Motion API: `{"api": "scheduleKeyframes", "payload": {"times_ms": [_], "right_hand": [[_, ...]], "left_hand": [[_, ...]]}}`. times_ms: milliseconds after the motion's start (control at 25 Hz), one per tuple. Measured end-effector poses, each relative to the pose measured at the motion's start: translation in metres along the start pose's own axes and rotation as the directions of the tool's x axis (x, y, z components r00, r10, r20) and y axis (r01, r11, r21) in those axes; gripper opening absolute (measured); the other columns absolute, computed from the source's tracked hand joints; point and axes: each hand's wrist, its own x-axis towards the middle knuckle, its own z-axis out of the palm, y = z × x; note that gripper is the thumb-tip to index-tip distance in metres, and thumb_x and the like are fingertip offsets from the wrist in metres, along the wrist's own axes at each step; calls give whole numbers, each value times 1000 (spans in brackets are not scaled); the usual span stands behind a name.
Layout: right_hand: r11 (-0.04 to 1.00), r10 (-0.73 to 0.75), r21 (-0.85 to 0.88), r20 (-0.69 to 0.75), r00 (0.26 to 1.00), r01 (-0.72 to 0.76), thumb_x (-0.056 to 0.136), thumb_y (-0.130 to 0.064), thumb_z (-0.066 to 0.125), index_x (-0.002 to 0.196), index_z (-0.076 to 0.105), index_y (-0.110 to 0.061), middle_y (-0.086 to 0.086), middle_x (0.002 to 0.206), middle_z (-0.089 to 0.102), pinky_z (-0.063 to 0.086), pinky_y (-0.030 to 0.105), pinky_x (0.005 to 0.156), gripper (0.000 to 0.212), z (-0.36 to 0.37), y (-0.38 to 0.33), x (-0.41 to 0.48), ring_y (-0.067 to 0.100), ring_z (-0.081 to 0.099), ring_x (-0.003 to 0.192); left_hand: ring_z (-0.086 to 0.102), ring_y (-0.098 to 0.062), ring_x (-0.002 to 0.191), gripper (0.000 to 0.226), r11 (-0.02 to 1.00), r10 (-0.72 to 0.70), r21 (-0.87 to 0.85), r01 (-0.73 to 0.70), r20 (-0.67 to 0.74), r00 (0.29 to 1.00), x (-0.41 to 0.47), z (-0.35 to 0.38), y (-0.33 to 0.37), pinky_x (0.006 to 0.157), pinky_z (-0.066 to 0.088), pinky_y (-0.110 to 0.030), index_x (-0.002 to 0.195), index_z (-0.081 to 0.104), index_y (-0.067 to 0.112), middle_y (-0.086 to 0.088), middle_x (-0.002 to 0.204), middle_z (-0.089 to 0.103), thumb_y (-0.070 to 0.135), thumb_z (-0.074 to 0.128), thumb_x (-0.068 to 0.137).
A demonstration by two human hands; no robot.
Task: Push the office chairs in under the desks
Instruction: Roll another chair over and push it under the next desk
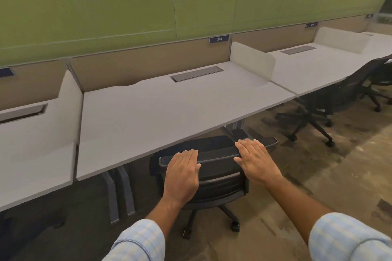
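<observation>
A black mesh office chair stands right in front of me, its seat tucked partly under the white desk marked 248. My left hand lies flat over the left part of the backrest's top edge, fingers together and draped forward. My right hand rests the same way on the right part of that edge. Neither hand curls tightly around the frame. A second black chair stands at the desk to the right, angled with its base out on the floor. A third chair shows at the far right edge.
White divider panels separate the desks, and a green wall panel runs behind them. Grey desk legs stand left of the chair. Another desk lies at the left. Brown carpet floor extends to the right behind the chairs.
</observation>
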Motion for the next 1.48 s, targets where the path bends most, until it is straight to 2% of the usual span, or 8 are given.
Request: {"api": "scheduleKeyframes", "payload": {"times_ms": [240, 360, 520, 720, 920, 1080, 1280, 1480], "right_hand": [[997, -73, 27, -3, 997, 73, 111, -59, 15, 158, 42, -13, 9, 160, 47, -10, 31, 127, 71, 10, 63, 46, 27, 32, 152], [993, -105, 46, 16, 994, 104, 109, -63, 8, 160, 38, -14, 8, 165, 41, -10, 33, 126, 77, 12, 88, 66, 27, 27, 155], [991, -123, 56, -9, 992, 123, 108, -64, 4, 162, 35, -14, 7, 166, 38, -22, 26, 122, 79, 19, 113, 93, 24, 21, 155], [988, -137, 74, 7, 991, 136, 105, -68, -1, 163, 28, -18, 6, 169, 32, -12, 35, 124, 81, 32, 134, 125, 26, 19, 157], [984, -159, 90, 26, 987, 157, 104, -70, -3, 164, 23, -20, 5, 172, 25, -22, 31, 119, 82, 42, 154, 151, 25, 12, 160], [980, -174, 105, 35, 984, 170, 105, -69, -2, 164, 23, -19, 6, 172, 25, -19, 34, 121, 82, 50, 168, 167, 26, 12, 160], [975, -196, 115, 35, 980, 191, 104, -69, -3, 164, 24, -18, 7, 172, 26, -11, 38, 126, 83, 55, 177, 182, 26, 14, 160], [969, -219, 123, 22, 975, 215, 104, -69, -1, 163, 26, -19, 6, 170, 29, -11, 37, 125, 81, 57, 188, 196, 26, 16, 159]], "left_hand": [[56, -27, 141, 54, 998, -69, 6, 69, -13, 998, 50, 27, 27, 123, 40, -47, 150, 56, 14, -7, 149, 63, 42, 30, 111], [57, -27, 139, 50, 996, -89, 21, 89, -15, 996, 72, 39, 37, 122, 41, -47, 149, 56, 13, -8, 147, 64, 39, 36, 111], [59, -26, 134, 47, 992, -112, 46, 114, -51, 992, 102, 54, 42, 120, 43, -46, 146, 57, 13, -7, 143, 66, 38, 37, 111], [59, -26, 127, 42, 987, -135, 80, 142, -86, 987, 134, 70, 39, 116, 42, -43, 143, 56, 13, -7, 138, 67, 33, 42, 110], [59, -26, 127, 42, 981, -173, 72, 178, -77, 982, 159, 80, 41, 116, 44, -45, 143, 56, 13, -7, 139, 66, 34, 41, 110], [58, -24, 125, 41, 977, -190, 87, 195, -65, 980, 175, 88, 44, 115, 43, -43, 143, 54, 15, -4, 137, 65, 35, 40, 110], [58, -26, 129, 43, 973, -206, 91, 212, -71, 976, 184, 93, 45, 117, 43, -46, 145, 54, 13, -6, 141, 65, 34, 43, 109], [58, -25, 129, 43, 973, -212, 84, 217, -68, 975, 197, 96, 47, 118, 42, -44, 146, 54, 13, -6, 141, 65, 35, 42, 110]]}}
